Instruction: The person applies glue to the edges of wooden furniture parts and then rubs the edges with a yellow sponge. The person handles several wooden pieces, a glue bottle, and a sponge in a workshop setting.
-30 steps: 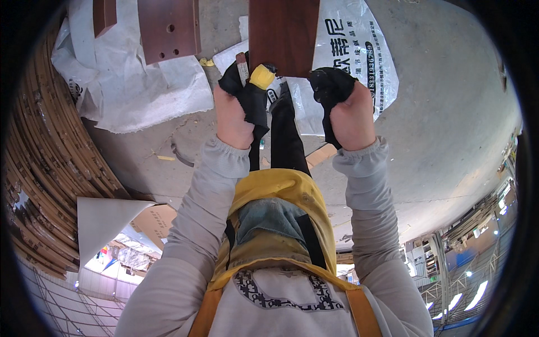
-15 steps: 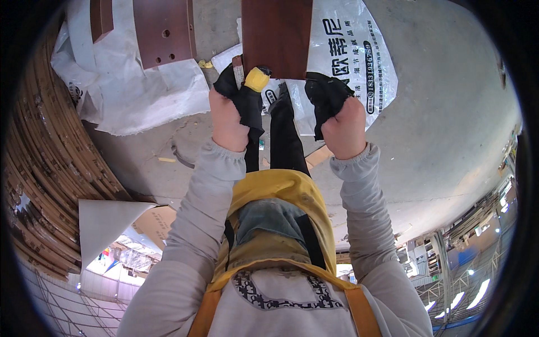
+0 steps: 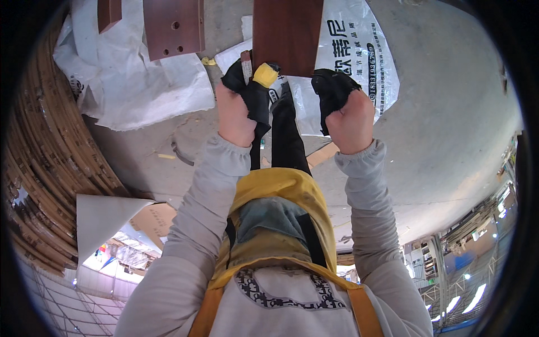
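Observation:
A dark red-brown board (image 3: pixel 287 36) reaches from the upper edge of the view down between my hands. At its near left corner, my left hand (image 3: pixel 245 104) is closed, with a black wrap over the fingers and yellow tape around the thumb. A narrow reddish-brown strip (image 3: pixel 246 64) with a pale patch sticks up from that hand; how it is held is hidden. My right hand (image 3: pixel 345 109), also in a black wrap, closes at the board's near right corner. The fingertips under the board are out of sight.
White plastic sheeting with black print (image 3: pixel 359 62) lies right of the board. Another red-brown board with holes (image 3: pixel 175 31) rests on white sheeting (image 3: pixel 151 92) at the upper left. Stacked brown cardboard (image 3: pixel 53 151) lines the left side, above the concrete floor (image 3: pixel 438 140).
The board and both my hands have shifted slightly right, covering more of the printed sheeting's left part. Both hands keep their hold. The view has tilted a little.

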{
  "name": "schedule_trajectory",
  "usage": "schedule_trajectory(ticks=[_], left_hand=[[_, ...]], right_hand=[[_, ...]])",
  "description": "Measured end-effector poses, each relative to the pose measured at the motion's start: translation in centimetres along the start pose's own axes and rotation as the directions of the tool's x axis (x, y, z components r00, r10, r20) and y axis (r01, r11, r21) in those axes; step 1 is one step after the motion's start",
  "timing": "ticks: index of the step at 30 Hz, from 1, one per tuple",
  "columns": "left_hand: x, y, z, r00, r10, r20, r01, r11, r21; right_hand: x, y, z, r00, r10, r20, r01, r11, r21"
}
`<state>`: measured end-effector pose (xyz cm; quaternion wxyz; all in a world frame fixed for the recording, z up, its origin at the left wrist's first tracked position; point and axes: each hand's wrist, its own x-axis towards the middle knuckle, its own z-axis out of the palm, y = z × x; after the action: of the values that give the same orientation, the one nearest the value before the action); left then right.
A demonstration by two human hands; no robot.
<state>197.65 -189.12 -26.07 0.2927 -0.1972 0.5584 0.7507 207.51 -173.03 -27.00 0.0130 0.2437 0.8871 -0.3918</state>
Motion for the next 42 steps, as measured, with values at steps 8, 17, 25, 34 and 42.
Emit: schedule_trajectory(ticks=[8, 17, 25, 34, 42], left_hand=[[-0.1, 0.0, 0.0, 0.999, -0.002, 0.039, 0.005, 0.998, -0.058], [0.1, -0.2, -0.1, 1.0, -0.026, 0.005, 0.026, 0.998, -0.063], [0.1, 0.9, 0.1, 0.999, -0.039, 0.007, 0.038, 0.993, 0.108], [0.2, 0.5, -0.1, 0.999, 0.008, 0.037, -0.009, 0.999, 0.03], [0.3, 0.2, 0.2, 1.0, -0.007, -0.023, 0.007, 1.0, 0.009]], right_hand=[[-0.8, 0.3, 1.3, 0.977, 0.209, -0.032, -0.202, 0.968, 0.15], [0.8, -2.6, -0.1, 0.957, 0.284, 0.055, -0.261, 0.767, 0.586], [1.0, -3.5, -2.3, 0.912, 0.273, 0.307, -0.406, 0.714, 0.57], [1.2, -2.7, -1.7, 0.916, 0.28, 0.287, -0.398, 0.723, 0.565], [1.0, -2.4, -1.7, 0.907, 0.288, 0.306, -0.404, 0.798, 0.446]])
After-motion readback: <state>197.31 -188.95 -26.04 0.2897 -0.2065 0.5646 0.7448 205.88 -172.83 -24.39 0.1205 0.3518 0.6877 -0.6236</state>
